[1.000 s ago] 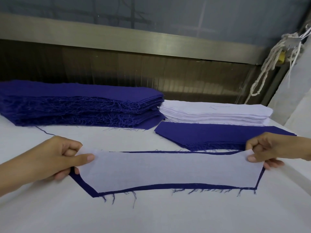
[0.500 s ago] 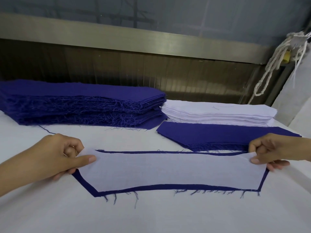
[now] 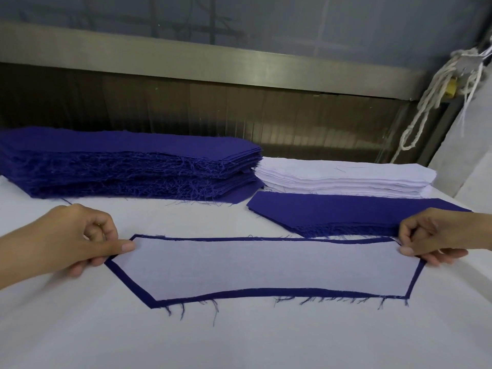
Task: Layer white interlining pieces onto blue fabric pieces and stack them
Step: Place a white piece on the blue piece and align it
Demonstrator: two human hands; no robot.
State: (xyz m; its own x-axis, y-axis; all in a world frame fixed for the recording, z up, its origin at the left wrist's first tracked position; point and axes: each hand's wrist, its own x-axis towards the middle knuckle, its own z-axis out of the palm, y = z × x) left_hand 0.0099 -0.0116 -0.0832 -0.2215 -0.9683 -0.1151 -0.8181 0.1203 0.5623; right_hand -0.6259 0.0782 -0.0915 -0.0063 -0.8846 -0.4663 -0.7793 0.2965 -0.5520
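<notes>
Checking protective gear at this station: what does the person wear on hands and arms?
Nothing visible. The left hand and right hand are bare, without gloves; the left forearm and right forearm are bare to the frame edges, with no sleeve, watch or bracelet showing.

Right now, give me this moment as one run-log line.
stage: layering | left hand: pinches left end of white interlining piece | right hand: pinches right end | blue fabric piece: underneath, border showing | stacking: not yet

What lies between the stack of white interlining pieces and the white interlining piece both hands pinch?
A low pile of blue fabric pieces, beyond the white interlining piece, in the head view.
</notes>
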